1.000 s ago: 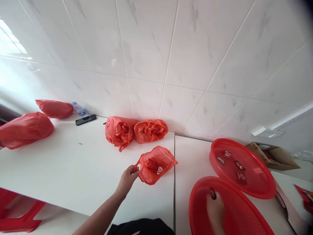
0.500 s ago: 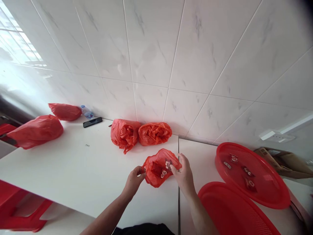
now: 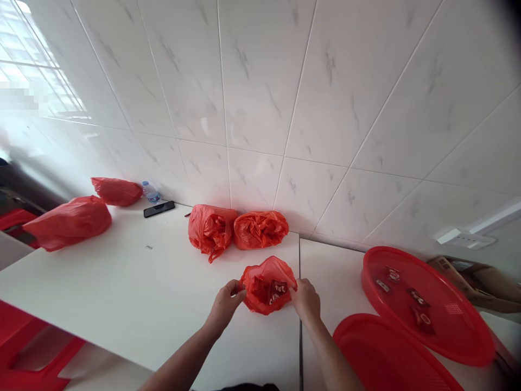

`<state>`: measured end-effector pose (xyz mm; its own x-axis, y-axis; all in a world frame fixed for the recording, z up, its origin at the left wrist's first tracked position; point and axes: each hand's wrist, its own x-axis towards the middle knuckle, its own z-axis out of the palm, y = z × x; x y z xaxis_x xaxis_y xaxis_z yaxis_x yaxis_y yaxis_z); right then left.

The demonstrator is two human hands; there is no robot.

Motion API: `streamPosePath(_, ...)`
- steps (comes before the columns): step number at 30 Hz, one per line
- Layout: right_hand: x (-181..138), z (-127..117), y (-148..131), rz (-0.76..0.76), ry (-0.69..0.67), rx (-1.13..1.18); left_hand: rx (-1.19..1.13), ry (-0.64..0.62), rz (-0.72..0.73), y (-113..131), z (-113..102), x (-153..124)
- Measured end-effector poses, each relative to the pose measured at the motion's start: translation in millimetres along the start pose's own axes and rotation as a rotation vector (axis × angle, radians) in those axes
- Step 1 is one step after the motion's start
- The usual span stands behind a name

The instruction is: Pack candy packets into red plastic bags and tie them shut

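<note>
Since the frame half a second ago, the right hand [image 3: 306,300] has moved from over the mouth of the open red bag [image 3: 271,268] to its right edge, and the packet it carried now lies inside with others — dark red wrapped packets [image 3: 278,289] with white print. Both hands are grasping the bag: the left hand [image 3: 225,303] pinches its left edge between thumb and fingers, the right hand grips the opposite edge, and the bag sits between them on the white table [image 3: 163,293], its mouth spread. Just beyond the hands, two bunched red bags [image 3: 261,229] stand side by side by the tiled wall [image 3: 260,98]. Well to the left of the left hand are two more filled red bags [image 3: 73,220], with a black phone [image 3: 159,209] and a plastic bottle [image 3: 151,193] nearer to it. To the right of the right hand is a near red basket [image 3: 378,347]; past that, a far red basket [image 3: 368,260] holds a few small packets [image 3: 418,297] — and behind it is a cardboard box [image 3: 488,279].
</note>
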<state>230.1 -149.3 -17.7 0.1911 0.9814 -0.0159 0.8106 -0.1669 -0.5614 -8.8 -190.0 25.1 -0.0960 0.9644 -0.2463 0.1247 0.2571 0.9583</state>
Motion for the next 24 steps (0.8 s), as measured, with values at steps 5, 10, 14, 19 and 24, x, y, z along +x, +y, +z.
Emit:
streamPosePath(5, 6, -53, -3, 0.023, 0.035, 0.185, -0.041, 0.061, 0.091, 26, -18, 13)
streamPosePath(10, -5, -102, -19, 0.052, 0.042, 0.922, -0.011, 0.21, 0.285, 67, -34, 12)
streamPosePath(14, -17, -95, -33, 0.041, -0.118, 1.312, 0.244, 0.206, 0.436, 83, -29, 1)
streamPosePath(19, -34, -66, -51, 0.094, -0.142, 1.304, 0.433, -0.075, 0.495, 89, -19, -15)
streamPosePath(24, -55, -61, -78, -0.045, -0.493, 0.975, 0.38, -0.283, 0.463, 92, -5, -27)
